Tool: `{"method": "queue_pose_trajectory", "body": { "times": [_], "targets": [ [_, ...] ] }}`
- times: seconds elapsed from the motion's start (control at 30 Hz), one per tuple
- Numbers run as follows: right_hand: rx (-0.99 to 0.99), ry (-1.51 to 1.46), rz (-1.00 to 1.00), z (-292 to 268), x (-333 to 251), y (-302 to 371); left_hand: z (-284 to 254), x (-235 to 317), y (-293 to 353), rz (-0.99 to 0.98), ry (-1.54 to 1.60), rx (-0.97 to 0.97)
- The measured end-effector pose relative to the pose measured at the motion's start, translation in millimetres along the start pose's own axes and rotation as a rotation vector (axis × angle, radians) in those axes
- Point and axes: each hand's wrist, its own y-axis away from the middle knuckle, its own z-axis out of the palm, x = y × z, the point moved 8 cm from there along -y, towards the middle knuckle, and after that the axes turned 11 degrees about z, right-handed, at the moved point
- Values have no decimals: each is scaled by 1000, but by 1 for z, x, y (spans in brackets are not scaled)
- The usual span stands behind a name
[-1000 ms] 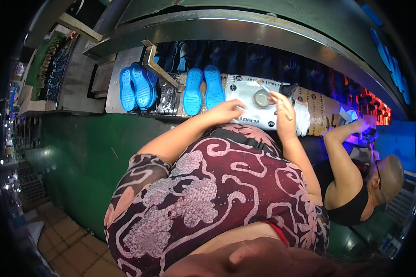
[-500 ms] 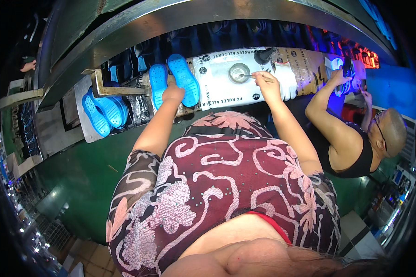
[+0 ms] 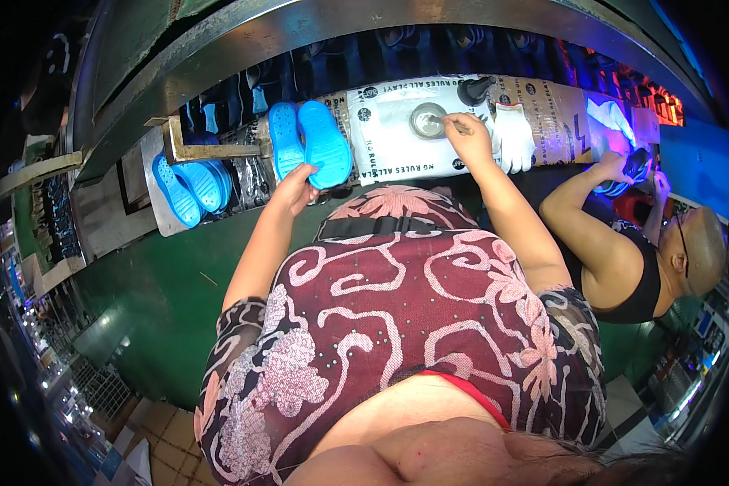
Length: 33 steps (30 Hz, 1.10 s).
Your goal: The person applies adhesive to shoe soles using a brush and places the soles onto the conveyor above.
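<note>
From the head view, the left hand [image 3: 296, 188] grips the near end of a blue shoe sole [image 3: 324, 144] lying on the desk [image 3: 178, 267]. The right hand [image 3: 466, 138], well apart, pinches a small brush [image 3: 449, 123] over a round tin [image 3: 426, 120]. A white glove [image 3: 512, 138] lies just beside it
</note>
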Motion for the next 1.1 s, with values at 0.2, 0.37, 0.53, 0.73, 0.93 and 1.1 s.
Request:
{"method": "queue_pose_trajectory", "body": {
  "times": [0.2,0.37,0.53,0.73,0.93,1.1],
  "targets": [
    [-107,-302,149,-12,4,10,28,42,82,435,-126,87],
    [-151,-131,91,-3,20,13,26,39,101,421,-106,152],
    [-185,-284,207,-18,-7,21,48,73,125,688,-122,323],
    [-33,-531,194,-63,-58,45,91,132,136,976,-582,343],
    [-131,-622,-85,-88,-152,80,147,164,130,1126,-637,182],
    [-92,-146,-625,-92,-241,108,168,168,129,1193,-630,165]
  ]
}}
